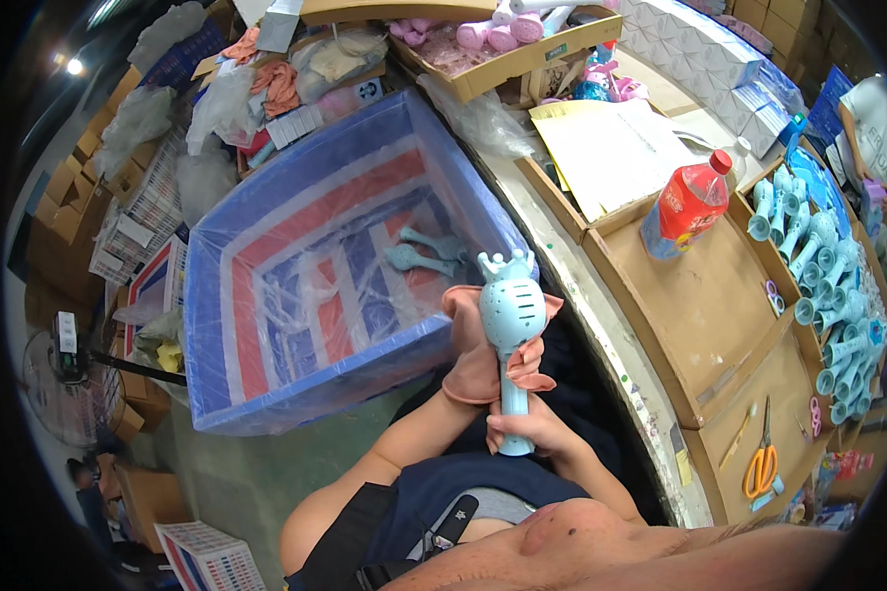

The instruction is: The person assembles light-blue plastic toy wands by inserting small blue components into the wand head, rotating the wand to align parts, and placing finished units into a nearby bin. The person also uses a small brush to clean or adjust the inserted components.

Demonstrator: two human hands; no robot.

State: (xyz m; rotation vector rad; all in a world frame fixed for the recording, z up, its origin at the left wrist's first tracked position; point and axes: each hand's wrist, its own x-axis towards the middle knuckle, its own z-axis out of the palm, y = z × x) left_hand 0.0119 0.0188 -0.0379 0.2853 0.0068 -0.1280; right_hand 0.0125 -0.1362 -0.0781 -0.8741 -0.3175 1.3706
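Note:
Upright in front of me is a light blue toy wand (512, 313) with a crown on top, a rounded head with dark slots, and a straight handle. My left hand (528, 353) is closed round its neck, with a salmon-coloured cloth (471, 360) between palm and wand. Much of that hand is hidden by the cloth. Lower down, my right hand (530, 426) grips the handle near its bottom end. Beyond my left forearm stands a large blue bin (266, 399) lined with clear plastic. Two similar light blue pieces (419, 259) lie inside it.
Along the right runs a workbench with cardboard trays (700, 325). On it are a red-labelled bottle (685, 207), orange-handled scissors (762, 468) and several light blue handles (838, 295). Pink pieces fill a box (503, 64) at the far side. Another person (872, 138) is at far right.

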